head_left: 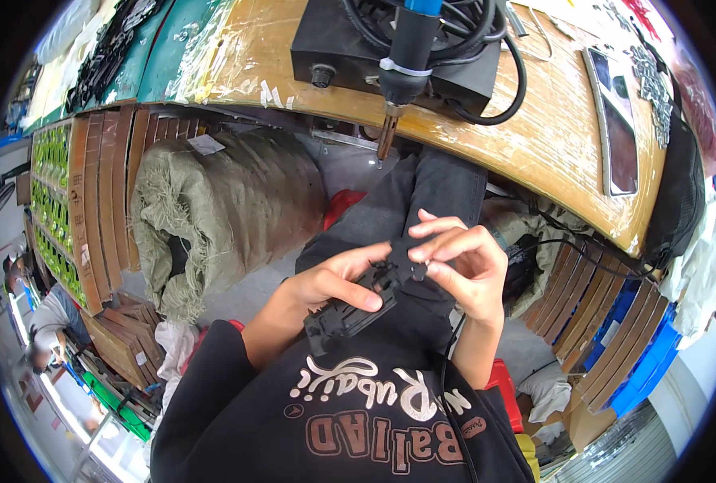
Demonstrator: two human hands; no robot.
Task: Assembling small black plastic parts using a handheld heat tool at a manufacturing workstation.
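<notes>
My left hand (pixel 326 282) & right hand (pixel 462 262) both grip one black plastic part (pixel 356 310) over my lap, fingers closed on it; its lower end is hidden by my sleeve, detail hard to read. At 12 o'clock: one soldering iron (pixel 406 56), one black box (pixel 334 40) on worktop (pixel 551 137), cut off at top. One sack (pixel 221 209) at 10.
</notes>
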